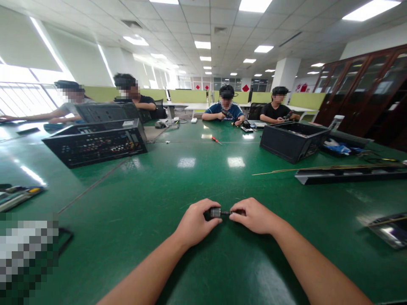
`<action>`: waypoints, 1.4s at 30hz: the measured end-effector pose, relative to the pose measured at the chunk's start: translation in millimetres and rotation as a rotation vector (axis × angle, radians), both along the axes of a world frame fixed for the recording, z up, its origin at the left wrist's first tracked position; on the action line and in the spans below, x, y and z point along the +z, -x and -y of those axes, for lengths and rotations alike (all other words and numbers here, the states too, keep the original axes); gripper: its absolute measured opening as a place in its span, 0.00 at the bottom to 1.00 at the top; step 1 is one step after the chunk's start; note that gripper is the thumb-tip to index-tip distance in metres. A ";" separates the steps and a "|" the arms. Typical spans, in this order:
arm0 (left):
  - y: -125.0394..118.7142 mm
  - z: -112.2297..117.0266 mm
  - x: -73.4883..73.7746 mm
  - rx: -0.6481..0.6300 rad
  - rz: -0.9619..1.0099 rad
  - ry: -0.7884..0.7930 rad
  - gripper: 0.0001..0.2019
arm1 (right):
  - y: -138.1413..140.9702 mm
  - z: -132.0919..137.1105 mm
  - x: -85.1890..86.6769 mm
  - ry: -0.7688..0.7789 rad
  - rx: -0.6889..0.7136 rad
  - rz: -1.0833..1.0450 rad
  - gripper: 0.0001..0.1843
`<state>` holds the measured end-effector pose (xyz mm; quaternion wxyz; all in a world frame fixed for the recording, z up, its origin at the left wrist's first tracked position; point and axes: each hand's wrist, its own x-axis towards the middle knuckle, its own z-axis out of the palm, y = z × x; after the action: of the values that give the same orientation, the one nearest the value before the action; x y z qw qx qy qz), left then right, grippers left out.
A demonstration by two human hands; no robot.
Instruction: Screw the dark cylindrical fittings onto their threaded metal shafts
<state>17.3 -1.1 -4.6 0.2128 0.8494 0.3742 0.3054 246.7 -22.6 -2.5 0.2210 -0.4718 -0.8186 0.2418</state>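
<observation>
My left hand (199, 221) is closed around a small dark block with a grey face (216, 212), held between thumb and fingers just above the green table. A short thin dark stem (225, 212) runs from the block toward my right hand (252, 216). My right hand pinches the far end of that stem, where a dark piece shows partly between the fingers. Whether block and stem are one piece or two joined parts, I cannot tell. Both hands are close together near the middle of the table, and the fingers hide much of what they hold.
Black computer cases (95, 144) stand at the left and another case (281, 142) at the right. A red screwdriver (216, 140) lies ahead. Thin brass-coloured rods (276, 172) rest by a black metal channel (346, 174). Several people sit across the green table (165, 178).
</observation>
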 end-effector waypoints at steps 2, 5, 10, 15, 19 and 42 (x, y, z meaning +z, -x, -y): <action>0.1 -0.2 0.0 0.005 -0.001 0.003 0.15 | -0.1 -0.4 -0.2 0.003 -0.002 0.001 0.12; 0.1 -0.3 0.3 0.010 -0.005 0.011 0.15 | -0.1 -0.8 -0.4 0.008 -0.006 0.002 0.12; -0.1 -0.6 0.3 0.016 -0.010 0.023 0.15 | 0.1 -0.7 -0.4 0.008 -0.002 0.004 0.12; -0.4 -1.1 -0.8 0.014 -0.011 0.020 0.15 | -0.4 -0.4 0.0 0.014 0.003 0.003 0.12; 0.1 -1.0 -1.4 0.012 -0.006 0.010 0.15 | -1.4 -0.3 0.1 0.028 -0.001 0.001 0.12; 0.3 -0.3 3.6 0.032 -0.013 0.004 0.15 | -3.1 -0.5 1.1 0.020 -0.006 0.018 0.13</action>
<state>16.9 -0.8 -1.0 0.2073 0.8448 0.3898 0.3022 249.8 -22.1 -1.4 0.2094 -0.4786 -0.8167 0.2452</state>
